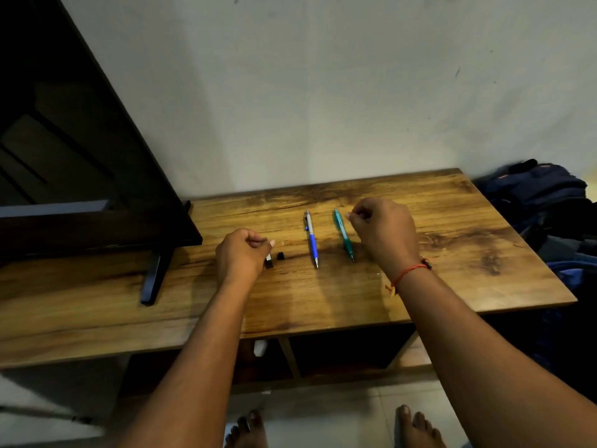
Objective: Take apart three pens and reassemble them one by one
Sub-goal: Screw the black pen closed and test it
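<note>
Wooden table [452, 227] — blue pen [312, 240], teal pen [343, 236], black piece [280, 255].

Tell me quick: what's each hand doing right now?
Left hand: grips a dark pen part.
Right hand: fingers curled; any contents cannot be told.

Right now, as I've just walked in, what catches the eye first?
Two pens lie side by side mid-table: a blue-and-silver click pen and, right of it, a teal plastic pen. The left hand grips a black pen piece, with a small black bit beside it on the wooden table.
</note>
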